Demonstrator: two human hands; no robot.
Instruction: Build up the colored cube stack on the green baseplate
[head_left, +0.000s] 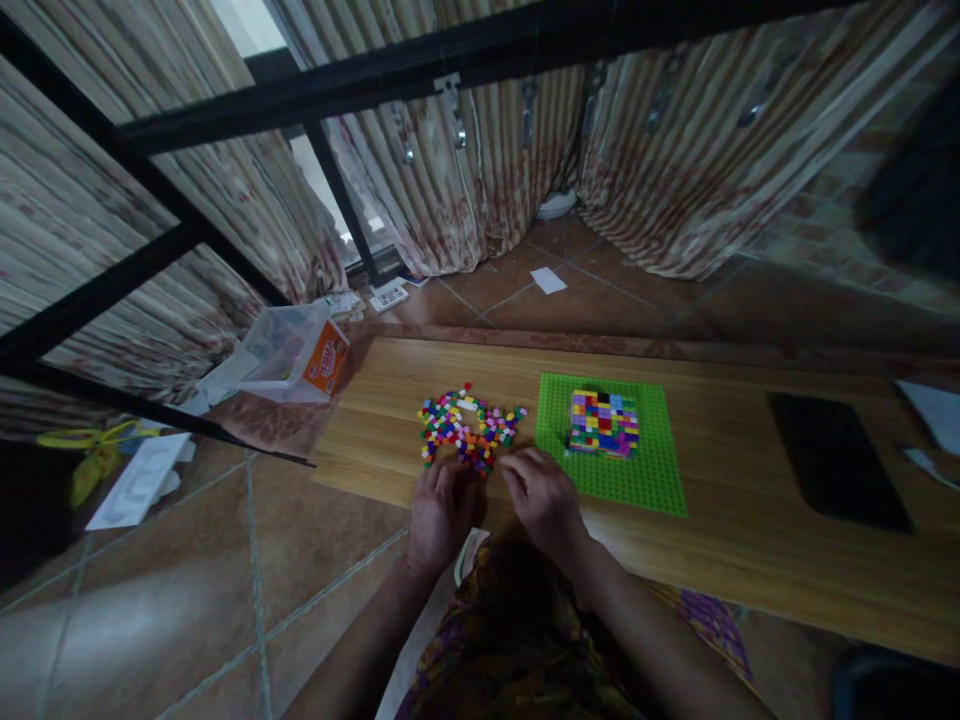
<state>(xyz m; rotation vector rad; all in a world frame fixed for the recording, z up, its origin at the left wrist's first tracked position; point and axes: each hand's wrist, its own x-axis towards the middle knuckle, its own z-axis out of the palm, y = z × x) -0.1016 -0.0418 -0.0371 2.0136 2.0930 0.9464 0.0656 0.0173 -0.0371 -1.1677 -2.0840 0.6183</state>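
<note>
A loose pile of small coloured toy bricks (pixel 450 420) lies on the wooden table. At its near edge is my left hand (pixel 442 508), fingers curled down by the bricks; anything in them is too small to make out. My right hand (pixel 546 500) is closed just right of the pile, thumb and fingers drawn together, and what it may hold is hidden. A green baseplate (pixel 652 485) lies to the right of the pile. On it stands a block built of many-coloured bricks (pixel 604 425), apart from both hands.
The narrow wooden table (pixel 720 400) runs to the right, where a dark flat tablet-like thing (pixel 840 460) lies. A clear plastic box (pixel 289 350) with an orange label sits beyond the table's left end. A black metal frame (pixel 337 85) crosses in front of curtains.
</note>
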